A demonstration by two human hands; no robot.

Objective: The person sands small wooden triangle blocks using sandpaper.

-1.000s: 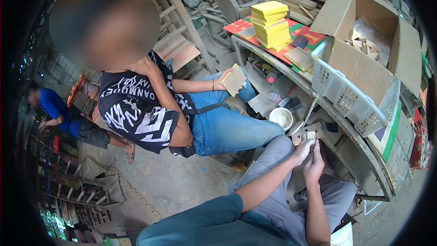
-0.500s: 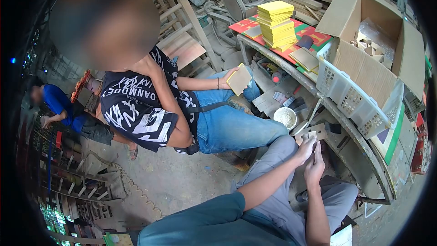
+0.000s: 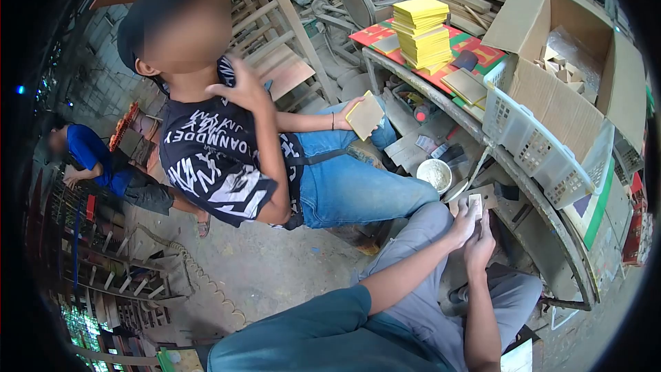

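Small pale block right of centre in frame, gripped in fingers of left hand. Right hand close beside, fingers partly hidden, can't tell if gripping. White tub just up-left; bench to right. My take: pinch block by edges, faces clear, forearms braced, light even pressure, work over lap.

At ten o'clock, the co-worker's raised hand has moved from the neck to the upper chest, and a dark cap now shows; between three and four, the pale block looks longer, pointing nearer twelve
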